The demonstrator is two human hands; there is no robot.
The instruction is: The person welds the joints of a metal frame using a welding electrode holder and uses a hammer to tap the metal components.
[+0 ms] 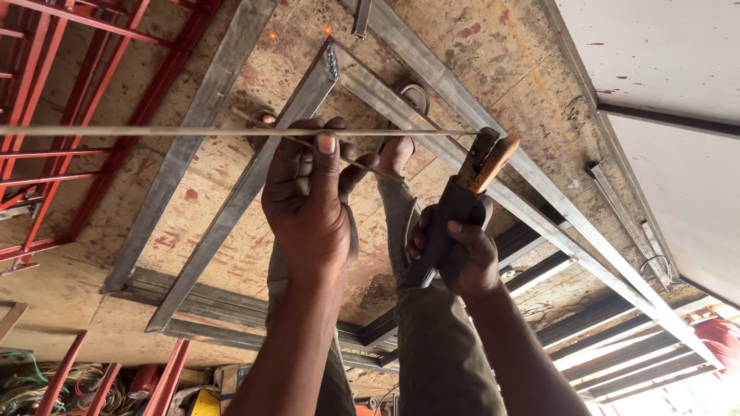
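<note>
Two hands: both raised together over a steel frame on the floor.
Left hand [308,202]: fingers pinched around a long thin welding rod [154,131], which runs straight out toward the left edge of the scene.
Right hand [456,254]: clenched on the black grip of an electrode holder [462,202]; the rod's right end sits in its clamp, beside a wooden-coloured lever.
Steel frame [254,173]: grey flat-sided bars meeting at a rough weld bead at the far corner; it lies on stained, reddish-blotched sheet flooring [216,223].
In the way: the hands and rod cover the middle of the frame; the person's olive trousers [432,339] and a sandalled foot [405,123] stand inside it.
Left: red-painted metal racks [54,115], with tangled wire near them at the lower corner.
Right: more grey bars [586,254] stretching off, and a pale panel [663,115] leaning along the edge.
</note>
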